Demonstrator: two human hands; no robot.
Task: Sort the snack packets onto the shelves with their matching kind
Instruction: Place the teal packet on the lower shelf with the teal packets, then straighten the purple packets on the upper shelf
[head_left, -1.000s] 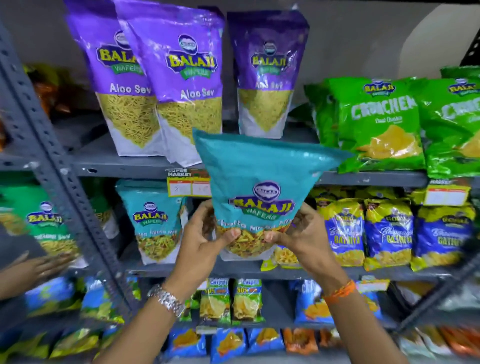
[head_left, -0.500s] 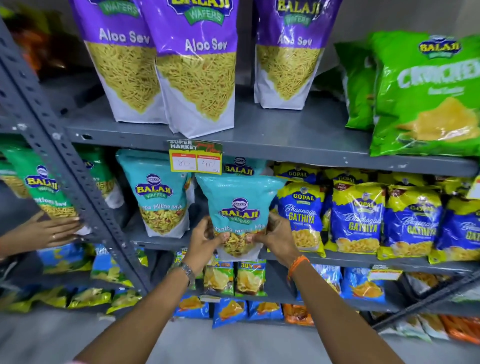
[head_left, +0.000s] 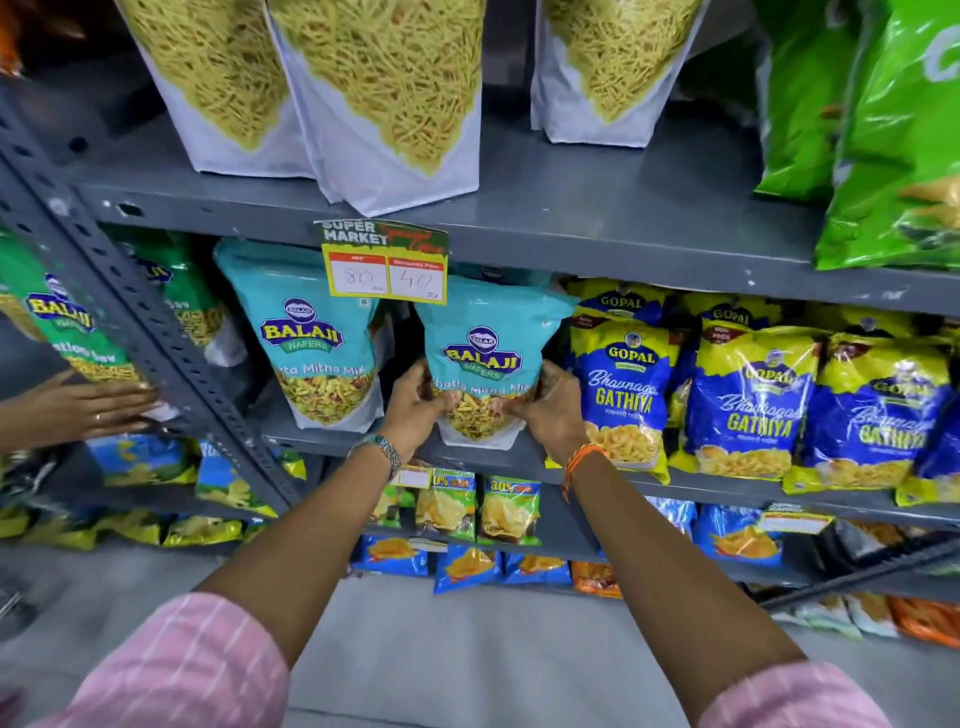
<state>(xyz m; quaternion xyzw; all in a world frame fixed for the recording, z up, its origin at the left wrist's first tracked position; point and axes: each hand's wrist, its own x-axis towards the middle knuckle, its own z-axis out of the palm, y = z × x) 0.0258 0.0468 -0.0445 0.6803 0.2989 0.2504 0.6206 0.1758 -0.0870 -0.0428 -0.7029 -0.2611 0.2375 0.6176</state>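
Observation:
A teal Balaji Khatta Mitha Mix packet (head_left: 483, 332) stands upright on the middle grey shelf (head_left: 727, 486), its base at the shelf's front edge. My left hand (head_left: 413, 408) grips its lower left side and my right hand (head_left: 548, 410) grips its lower right side. A matching teal packet (head_left: 306, 332) stands just to its left on the same shelf. Blue and yellow Gopal Gathiya packets (head_left: 618, 384) fill the shelf to its right.
Aloo Sev pouches (head_left: 384, 88) and green packets (head_left: 893, 135) stand on the upper shelf. A price tag (head_left: 384, 262) hangs above the held packet. Another person's hand (head_left: 88, 408) rests on green Balaji packets (head_left: 57, 317) at left, behind a slanted steel upright (head_left: 156, 343). Small packets fill the lower shelves.
Both hands carried the teal packet down and forward from in front of the upper shelf into the middle shelf, beside the matching teal packet. The view moved closer.

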